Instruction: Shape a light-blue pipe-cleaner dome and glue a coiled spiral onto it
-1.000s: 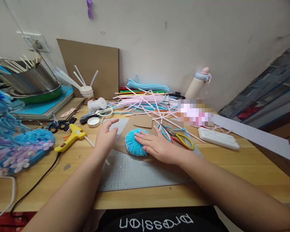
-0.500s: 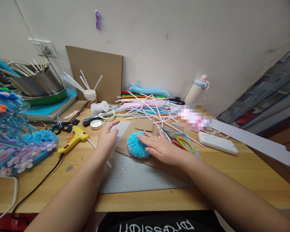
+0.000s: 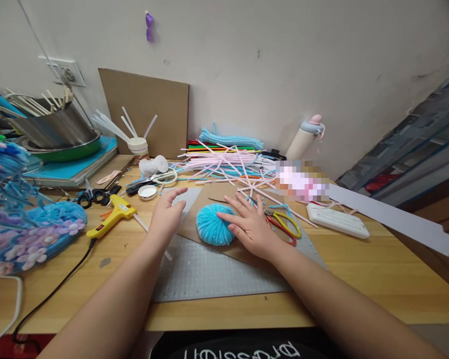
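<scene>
A round blue disc wound from fuzzy pipe cleaners (image 3: 214, 227) lies on a piece of brown cardboard (image 3: 194, 219), which rests on a grey cutting mat (image 3: 194, 274). My right hand (image 3: 252, 224) is spread at the disc's right side, its fingers apart; a fingertip and the thumb reach the disc's edge, and whether they press on it I cannot tell. Held to the left of the disc, my left hand (image 3: 168, 214) has thumb and forefinger apart with nothing between them. Pliers with red and yellow handles (image 3: 284, 224) lie just beyond my right hand.
A yellow glue gun (image 3: 112, 217) with a black cord lies left of the mat, near black scissors (image 3: 93, 194). Pipe cleaners (image 3: 228, 162) are heaped at the back. A paper cup (image 3: 138, 147) holds glue sticks. A white power strip (image 3: 336, 221) lies right; a blue flowered craft (image 3: 52, 224) stands left.
My right hand has slid a little right, uncovering more of the blue disc, and its fingers have spread wider. My left hand stays nearly in place.
</scene>
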### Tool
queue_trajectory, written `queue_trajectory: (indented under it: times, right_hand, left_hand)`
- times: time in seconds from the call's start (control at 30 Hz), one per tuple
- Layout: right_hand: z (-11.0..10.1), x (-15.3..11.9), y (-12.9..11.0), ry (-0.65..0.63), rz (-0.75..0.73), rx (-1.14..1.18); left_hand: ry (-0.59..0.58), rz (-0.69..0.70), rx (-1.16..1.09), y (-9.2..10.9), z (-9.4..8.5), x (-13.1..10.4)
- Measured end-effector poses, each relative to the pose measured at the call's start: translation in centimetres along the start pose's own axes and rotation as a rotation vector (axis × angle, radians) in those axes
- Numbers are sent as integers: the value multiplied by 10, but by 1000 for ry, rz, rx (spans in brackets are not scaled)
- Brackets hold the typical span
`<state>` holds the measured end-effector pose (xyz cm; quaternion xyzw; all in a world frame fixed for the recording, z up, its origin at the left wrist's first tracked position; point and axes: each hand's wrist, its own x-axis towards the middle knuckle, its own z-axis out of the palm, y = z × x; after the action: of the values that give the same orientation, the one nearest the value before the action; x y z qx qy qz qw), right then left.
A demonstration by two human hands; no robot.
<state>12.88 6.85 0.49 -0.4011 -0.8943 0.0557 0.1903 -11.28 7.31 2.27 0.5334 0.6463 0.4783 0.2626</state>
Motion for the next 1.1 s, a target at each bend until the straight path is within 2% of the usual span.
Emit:
queue_trajectory:
  times: [0.2, 0.33, 0.43, 0.63, 0.87, 1.0, 1.1]
  right_hand:
    - [4, 0, 0, -28, 1, 2]
    - [4, 0, 0, -36, -8, -8]
    - [5, 0, 1, -39, -11, -5]
    - [2, 1, 2, -19, -18, 19]
    - [-2, 4, 1, -62, -12, 59]
    - [-12, 4, -3, -87, -39, 85]
    - [-23, 9, 3, -26, -78, 98]
  left_hand:
    - [-53, -10, 150, -1, 1, -1]
    - [-184, -42, 445, -2, 6, -2]
    - [-269, -29, 575, -1, 10, -4]
    - [-301, 12, 626, -2, 13, -6]
    - [-284, 36, 640, -10, 14, -4]
    - [-276, 44, 630, -11, 15, -4]
    - [-234, 46, 550, -8, 14, -6]
